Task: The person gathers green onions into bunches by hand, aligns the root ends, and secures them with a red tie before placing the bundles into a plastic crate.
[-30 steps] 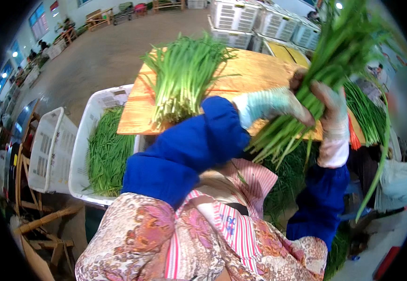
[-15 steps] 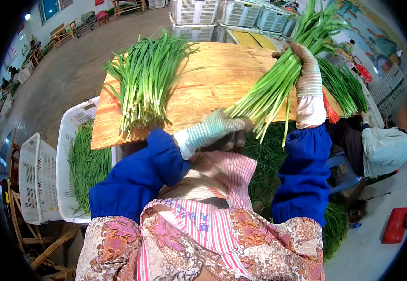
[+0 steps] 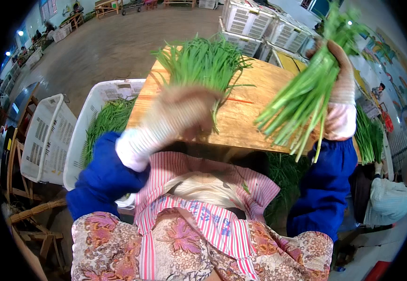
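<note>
Here, the right hand (image 3: 344, 77) has its fingers wrapped around a green bunch (image 3: 302, 96), leaves rising above them, stalk ends fanning left below, over the desk (image 3: 241, 114). The blurred left hand (image 3: 177, 110) overlaps the lower end of a second bunch (image 3: 203, 63) on the desk; I cannot tell its grip.

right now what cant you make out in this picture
In the head view:
Left hand: blurred, so its grip is unclear.
Bundle on the table: lower ends hidden behind the left hand.
Right hand: partly covered by the held stalks.
Greens in the crate: partly hidden behind the left sleeve.
Far-left figures: too small.
</note>
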Action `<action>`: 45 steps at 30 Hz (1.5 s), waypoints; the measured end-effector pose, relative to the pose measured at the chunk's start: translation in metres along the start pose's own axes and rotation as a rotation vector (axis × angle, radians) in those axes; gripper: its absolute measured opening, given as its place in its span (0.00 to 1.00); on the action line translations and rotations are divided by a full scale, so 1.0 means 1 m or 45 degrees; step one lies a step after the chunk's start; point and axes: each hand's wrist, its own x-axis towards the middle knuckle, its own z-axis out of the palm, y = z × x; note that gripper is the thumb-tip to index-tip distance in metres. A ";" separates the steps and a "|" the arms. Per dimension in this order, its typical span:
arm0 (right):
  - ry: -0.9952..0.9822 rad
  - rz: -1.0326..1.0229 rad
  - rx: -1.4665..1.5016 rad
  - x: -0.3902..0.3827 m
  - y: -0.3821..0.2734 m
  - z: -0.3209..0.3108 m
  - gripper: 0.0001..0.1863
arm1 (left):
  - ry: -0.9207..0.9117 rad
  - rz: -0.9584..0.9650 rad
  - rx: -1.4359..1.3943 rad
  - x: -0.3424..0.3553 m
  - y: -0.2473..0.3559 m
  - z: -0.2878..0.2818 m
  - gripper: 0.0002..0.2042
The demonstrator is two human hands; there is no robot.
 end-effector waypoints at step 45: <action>-0.642 -0.155 -0.476 0.069 0.151 -0.012 0.16 | -0.394 1.003 1.067 0.120 -0.098 -0.067 0.12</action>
